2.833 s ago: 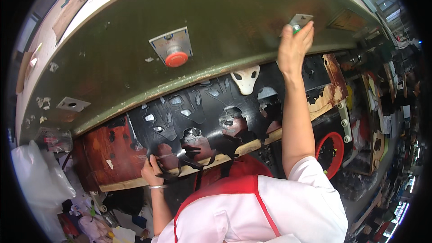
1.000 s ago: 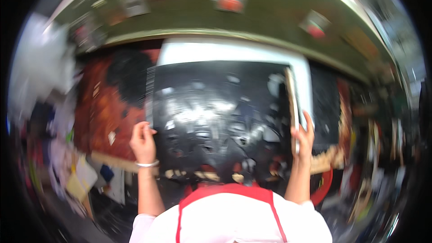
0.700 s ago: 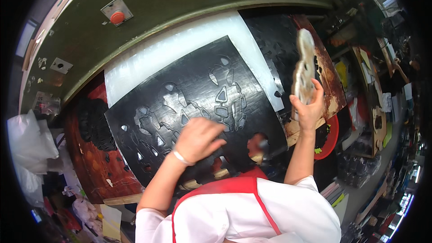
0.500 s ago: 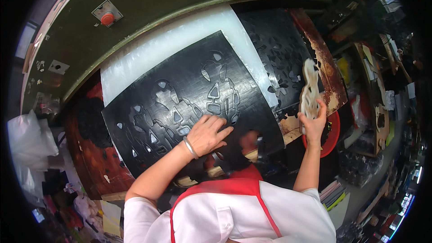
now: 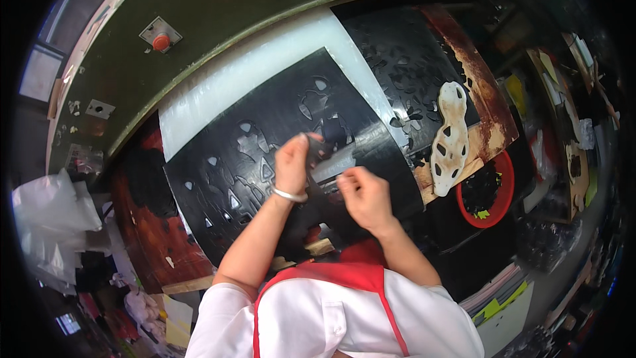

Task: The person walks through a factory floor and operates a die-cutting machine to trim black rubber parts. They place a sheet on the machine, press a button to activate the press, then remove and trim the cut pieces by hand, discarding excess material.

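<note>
A large black sheet [image 5: 285, 86] with several cut shapes and holes lies in front of me. Over its near part, my left hand [image 5: 291, 167] pinches a dark cut piece [image 5: 320, 148] lifted off the surface. Close by on the right, my right hand [image 5: 368, 200] has its fingers curled together; whether anything sits in them is hidden. A pale, sole-shaped plate [image 5: 453, 136] with brown stains and several holes rests to the right, apart from both hands. Its near end lies over a wooden edge.
Beneath the sheet is a white board [image 5: 252, 66]. Loose black scraps cover another dark sheet [image 5: 397, 43] at far right. A red tub [image 5: 508, 189] holds black scraps. Red buttons [image 5: 161, 42] sit on the green machine beam [image 5: 218, 10] beyond. Plastic bags [image 5: 56, 219] hang at left.
My right hand has put down the sole-shaped plate on the right and moved left over the black sheet. My left hand has risen from lying on the sheet and now pinches a dark piece.
</note>
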A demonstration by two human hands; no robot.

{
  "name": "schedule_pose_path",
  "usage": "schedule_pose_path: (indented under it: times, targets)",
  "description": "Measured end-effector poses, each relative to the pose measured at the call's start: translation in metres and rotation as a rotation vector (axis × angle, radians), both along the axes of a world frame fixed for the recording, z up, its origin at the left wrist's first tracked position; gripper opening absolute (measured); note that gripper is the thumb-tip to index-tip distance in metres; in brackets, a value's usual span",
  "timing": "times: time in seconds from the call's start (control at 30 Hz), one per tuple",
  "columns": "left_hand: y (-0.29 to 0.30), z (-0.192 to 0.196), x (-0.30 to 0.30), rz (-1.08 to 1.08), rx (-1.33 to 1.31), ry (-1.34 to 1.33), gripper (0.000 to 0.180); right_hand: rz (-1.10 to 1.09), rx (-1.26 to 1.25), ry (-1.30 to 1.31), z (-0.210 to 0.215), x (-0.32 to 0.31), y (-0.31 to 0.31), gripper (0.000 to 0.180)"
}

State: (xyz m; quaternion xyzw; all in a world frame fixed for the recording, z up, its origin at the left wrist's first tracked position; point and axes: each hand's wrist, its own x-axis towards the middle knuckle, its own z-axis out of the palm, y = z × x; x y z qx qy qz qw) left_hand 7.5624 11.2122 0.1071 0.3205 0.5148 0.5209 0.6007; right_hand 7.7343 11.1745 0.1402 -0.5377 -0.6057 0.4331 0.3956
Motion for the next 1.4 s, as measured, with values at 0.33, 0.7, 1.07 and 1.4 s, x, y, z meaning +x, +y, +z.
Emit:
schedule_pose_path:
  times: [0.33,0.7,1.07,1.4]
  targets:
    - [0.029,0.012,-0.023,0.210,-0.121,-0.084,0.031,-0.053,0.286,-0.136,-0.066,-0.041,-0.015,0.034]
    - [0.114,0.227,-0.198,0.299,0.722,0.424,0.028,0.254,-0.124,-0.060,-0.046,-0.017,-0.019,0.044]
    - [-0.131,0.017,-0.038,-0.318,0.815,1.127,0.032,0.662,-0.947,0.369,-0.048,-0.021,0.013,0.077]
    - [-0.097,0.010,-0.053,0.091,-0.083,0.095,0.019,0.148,0.387,-0.401,0.022,-0.031,-0.042,0.017]
